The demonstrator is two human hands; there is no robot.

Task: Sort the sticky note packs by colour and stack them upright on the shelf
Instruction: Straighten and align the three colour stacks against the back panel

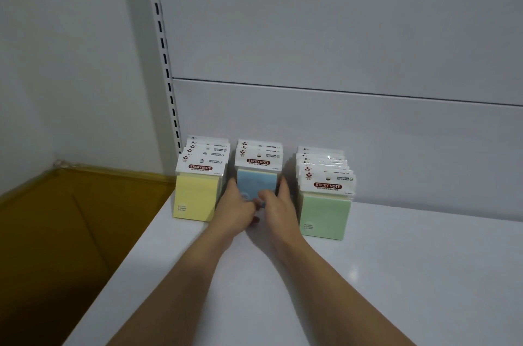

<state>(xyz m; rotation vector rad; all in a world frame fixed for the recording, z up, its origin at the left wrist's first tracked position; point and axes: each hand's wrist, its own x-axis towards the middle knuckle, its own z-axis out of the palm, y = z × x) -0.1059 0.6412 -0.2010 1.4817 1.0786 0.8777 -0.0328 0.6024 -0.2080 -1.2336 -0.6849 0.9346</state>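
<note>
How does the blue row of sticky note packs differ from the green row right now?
The blue row shows about three header cards; the green row shows clearly more. The blue row is gripped at its front pack by the left hand and right hand; the green row is untouched. The green row's front reaches nearer the camera than the blue row's. Both stand upright on the white shelf with white STICKY NOTE headers.
</note>
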